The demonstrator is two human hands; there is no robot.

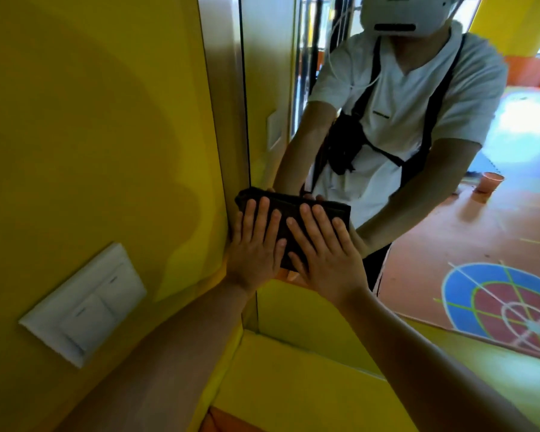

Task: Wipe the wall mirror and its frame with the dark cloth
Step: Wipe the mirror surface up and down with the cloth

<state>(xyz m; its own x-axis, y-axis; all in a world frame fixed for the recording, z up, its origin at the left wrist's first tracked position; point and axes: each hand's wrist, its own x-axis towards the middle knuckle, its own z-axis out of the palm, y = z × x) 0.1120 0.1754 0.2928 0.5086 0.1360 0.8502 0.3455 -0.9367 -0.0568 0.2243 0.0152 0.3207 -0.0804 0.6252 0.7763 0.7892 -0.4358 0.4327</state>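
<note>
Reaching in from the lower edge, two bare forearms meet at the dark cloth (293, 199), a thick, folded, dark-brown rectangle lying flat against the wall mirror (449, 238) low on its left side. The cloth's left end touches the silvery metal frame (228, 88). The left hand (256, 244) lies on the cloth's left half, fingers straight and slightly spread, pressing without gripping. The right hand (325, 254) lies just beside it on the right half, also flat with straight fingers. Both palms cover the cloth's lower part, and the left hand hides the stretch of frame beneath it. A white double light switch (85, 304) sits on the yellow wall (91, 120) left of the frame, its detail blurred. The glass reflects the person's white T-shirt and both arms, and its top and right side are cut off.
</note>
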